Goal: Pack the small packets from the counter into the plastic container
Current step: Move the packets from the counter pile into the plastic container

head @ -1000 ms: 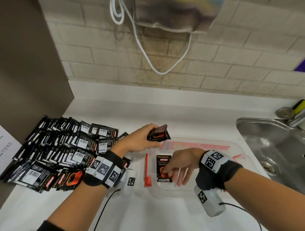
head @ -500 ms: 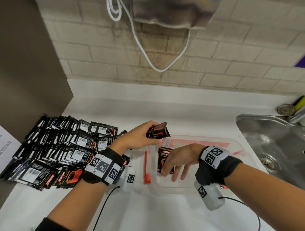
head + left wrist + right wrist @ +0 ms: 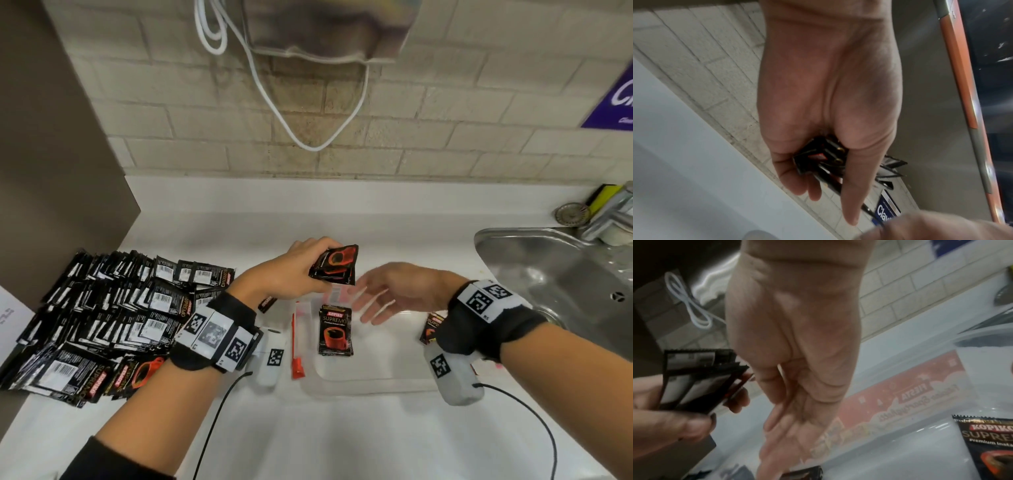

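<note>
Black Kopiko Supremo sachets (image 3: 113, 308) lie heaped on the white counter (image 3: 342, 428) at the far left, beside a brown panel. Just right of the heap, the left hand (image 3: 291, 274) curls its fingers (image 3: 797, 178) and thumb round a small bundle of sachets (image 3: 335, 263), held above the clear plastic container (image 3: 370, 377). The left wrist view shows the bundle's edges fanned between thumb and fingers; the right wrist view shows their silvery backs. Below, a red clip strip (image 3: 296, 339) lies along the container's left rim, and a short stack of sachets (image 3: 335, 330) lies face up inside. Further right, the right hand (image 3: 400, 291) hovers palm-in with fingers (image 3: 781, 434) straight and spread, holding nothing, its tips near the bundle. Another sachet (image 3: 431, 327) peeks out by the right wristband. A steel sink (image 3: 565, 274) lies at the far right, under a pale brick wall.
</note>
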{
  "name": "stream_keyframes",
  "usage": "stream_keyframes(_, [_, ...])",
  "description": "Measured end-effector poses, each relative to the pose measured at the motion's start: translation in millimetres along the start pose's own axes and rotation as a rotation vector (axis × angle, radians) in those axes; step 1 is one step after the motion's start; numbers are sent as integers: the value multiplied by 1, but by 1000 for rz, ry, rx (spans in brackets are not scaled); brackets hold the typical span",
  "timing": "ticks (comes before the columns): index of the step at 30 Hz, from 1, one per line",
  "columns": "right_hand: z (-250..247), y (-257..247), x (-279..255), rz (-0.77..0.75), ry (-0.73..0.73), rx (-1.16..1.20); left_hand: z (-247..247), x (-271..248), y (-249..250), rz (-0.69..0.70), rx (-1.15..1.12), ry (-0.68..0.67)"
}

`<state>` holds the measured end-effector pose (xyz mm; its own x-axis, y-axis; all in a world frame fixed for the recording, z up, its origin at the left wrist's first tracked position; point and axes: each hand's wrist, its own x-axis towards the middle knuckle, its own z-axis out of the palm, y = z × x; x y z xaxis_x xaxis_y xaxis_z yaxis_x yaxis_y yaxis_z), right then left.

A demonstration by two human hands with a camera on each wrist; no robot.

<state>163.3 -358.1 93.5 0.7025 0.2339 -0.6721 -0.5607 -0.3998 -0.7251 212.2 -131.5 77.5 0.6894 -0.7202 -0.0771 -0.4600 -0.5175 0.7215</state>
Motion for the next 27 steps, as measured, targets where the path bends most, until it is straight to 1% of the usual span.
stream_keyframes(2, [-2,-4,-6,-113,33,243,0,3,8,1,28,-38])
stream_keyframes(4, [-1,-8,-13,-196,1,403,0,5,15,2,-2,-76])
stream_keyframes(6, [3,-10,-20,-252,-23,414,0,6,21,-6,-69,-106])
stream_keyframes(8, [5,-8,-24,-281,-10,434,-1,6,27,-21,-117,-133])
stream_keyframes(11, [8,-5,-30,-274,-2,523,0,5,33,-44,-139,-178])
stream_keyframes(16, [10,4,-34,-294,53,494,1,1,40,-52,-102,-244])
stream_keyframes(22, [15,9,-43,-300,66,558,0,-6,48,-51,-158,-192])
stream_keyframes(27, [14,7,-50,-177,43,667,3,-6,55,-61,-37,-259])
